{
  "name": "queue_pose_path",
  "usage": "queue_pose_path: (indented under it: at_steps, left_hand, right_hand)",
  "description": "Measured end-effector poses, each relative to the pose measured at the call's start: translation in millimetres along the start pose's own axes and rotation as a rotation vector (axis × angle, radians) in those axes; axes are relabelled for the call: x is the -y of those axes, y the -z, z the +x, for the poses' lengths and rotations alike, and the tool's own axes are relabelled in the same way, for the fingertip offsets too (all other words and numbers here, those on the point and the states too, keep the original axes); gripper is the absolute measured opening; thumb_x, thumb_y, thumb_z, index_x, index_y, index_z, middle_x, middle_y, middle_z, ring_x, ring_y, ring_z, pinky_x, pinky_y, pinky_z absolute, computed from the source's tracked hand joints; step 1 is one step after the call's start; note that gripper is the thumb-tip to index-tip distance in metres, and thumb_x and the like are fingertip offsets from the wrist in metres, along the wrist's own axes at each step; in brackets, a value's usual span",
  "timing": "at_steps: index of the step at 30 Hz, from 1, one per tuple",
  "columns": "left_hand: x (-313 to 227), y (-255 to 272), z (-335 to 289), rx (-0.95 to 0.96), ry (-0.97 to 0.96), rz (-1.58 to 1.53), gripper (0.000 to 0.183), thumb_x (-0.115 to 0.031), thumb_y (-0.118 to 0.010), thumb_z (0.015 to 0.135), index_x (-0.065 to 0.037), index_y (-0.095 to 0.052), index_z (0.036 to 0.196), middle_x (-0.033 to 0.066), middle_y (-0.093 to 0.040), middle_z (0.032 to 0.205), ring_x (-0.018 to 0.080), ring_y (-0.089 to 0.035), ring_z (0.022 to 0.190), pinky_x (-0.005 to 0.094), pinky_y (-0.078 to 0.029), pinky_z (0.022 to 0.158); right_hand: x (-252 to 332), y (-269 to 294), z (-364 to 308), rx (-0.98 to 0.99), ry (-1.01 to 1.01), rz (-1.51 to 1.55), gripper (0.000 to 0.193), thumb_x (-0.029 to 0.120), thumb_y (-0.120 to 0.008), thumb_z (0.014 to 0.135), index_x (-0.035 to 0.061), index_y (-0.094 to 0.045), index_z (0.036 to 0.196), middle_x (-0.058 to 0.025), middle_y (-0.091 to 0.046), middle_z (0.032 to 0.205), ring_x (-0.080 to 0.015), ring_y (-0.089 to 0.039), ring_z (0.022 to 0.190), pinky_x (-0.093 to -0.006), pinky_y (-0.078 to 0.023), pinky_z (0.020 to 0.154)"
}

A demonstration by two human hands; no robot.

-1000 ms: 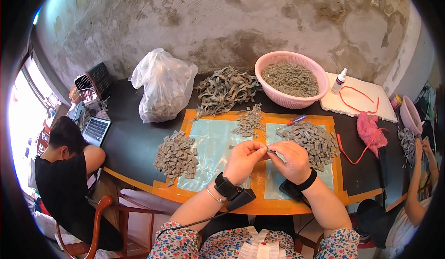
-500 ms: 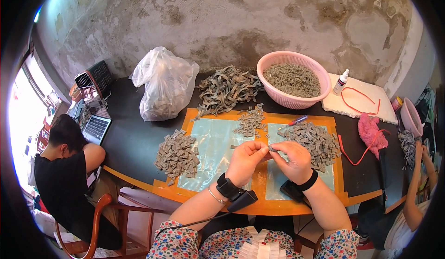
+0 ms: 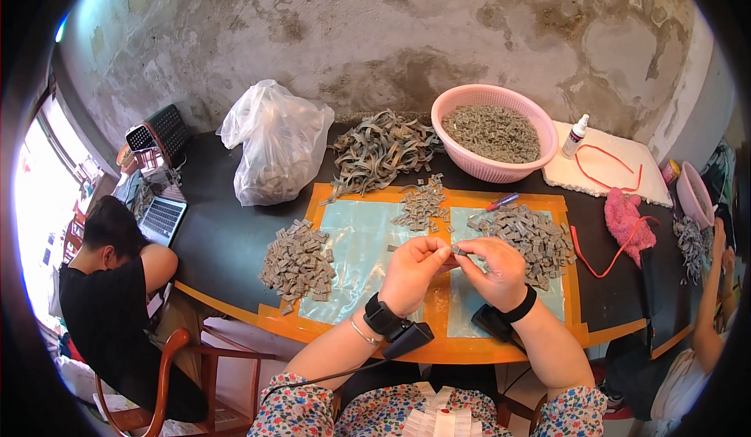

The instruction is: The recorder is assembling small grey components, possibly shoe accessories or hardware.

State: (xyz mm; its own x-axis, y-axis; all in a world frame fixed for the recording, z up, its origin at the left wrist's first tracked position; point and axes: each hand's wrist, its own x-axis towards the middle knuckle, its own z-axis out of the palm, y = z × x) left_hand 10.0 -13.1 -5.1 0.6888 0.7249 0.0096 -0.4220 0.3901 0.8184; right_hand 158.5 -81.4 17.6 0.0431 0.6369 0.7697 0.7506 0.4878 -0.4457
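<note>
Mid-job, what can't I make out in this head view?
Head view: full shape of the grey piece, partly covered by the left hand and right hand.
Head view: contents of the plastic bag, veiled by its cloudy film.
Head view: head of the co-worker on the right, cut off by the dark rim.

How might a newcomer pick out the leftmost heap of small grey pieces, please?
On the black table, find the orange-bordered blue sheeting. The heap sits at its left border. Unlike the sheeting's other heaps, it lies wholly left of the left hand.
</note>
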Motion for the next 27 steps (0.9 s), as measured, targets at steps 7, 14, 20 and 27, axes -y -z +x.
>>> queue_pose_path:
  at_steps: [7,14,20,27]
  left_hand:
    - [-6.5,-5.7,-0.8,-0.016,0.020,-0.083,0.013,-0.009,-0.052,0.090,-0.001,-0.051,0.101,0.0069,-0.059,0.095,0.0154,-0.060,0.087,0.0311,-0.048,0.082]
    - [-2.7,0.3,0.9,-0.015,0.030,0.160,0.014,-0.013,-0.058,0.088,-0.001,-0.057,0.094,0.0032,-0.060,0.085,0.0095,-0.057,0.079,0.0231,-0.046,0.074]
    - [-3.2,4.6,1.4,-0.035,0.023,0.228,0.010,-0.009,-0.058,0.086,-0.001,-0.058,0.092,0.0032,-0.060,0.086,0.0088,-0.056,0.080,0.0215,-0.044,0.074]
    - [-5.8,3.3,1.4,-0.120,-0.055,0.337,0.008,-0.006,-0.060,0.083,0.000,-0.060,0.088,0.0020,-0.060,0.083,0.0075,-0.053,0.077,0.0214,-0.041,0.073]
  right_hand:
    - [-0.3,2.0,-0.5,0.010,-0.001,0.003,0.019,0.000,-0.070,0.068,0.0036,-0.062,0.085,-0.0092,-0.065,0.080,-0.0248,-0.064,0.073,-0.0319,-0.051,0.065]
    - [-0.9,3.6,2.8,0.055,0.031,0.014,0.020,0.002,-0.071,0.068,0.0039,-0.061,0.085,-0.0098,-0.064,0.080,-0.0256,-0.063,0.072,-0.0326,-0.050,0.064]
    - [-2.8,4.5,3.1,0.092,0.044,-0.002,0.023,0.005,-0.072,0.068,0.0047,-0.060,0.088,-0.0099,-0.063,0.079,-0.0262,-0.061,0.071,-0.0334,-0.048,0.062]
    - [-2.7,1.9,1.9,0.052,0.061,-0.053,0.023,0.002,-0.073,0.063,0.0053,-0.061,0.083,-0.0082,-0.063,0.078,-0.0252,-0.060,0.071,-0.0327,-0.048,0.063]
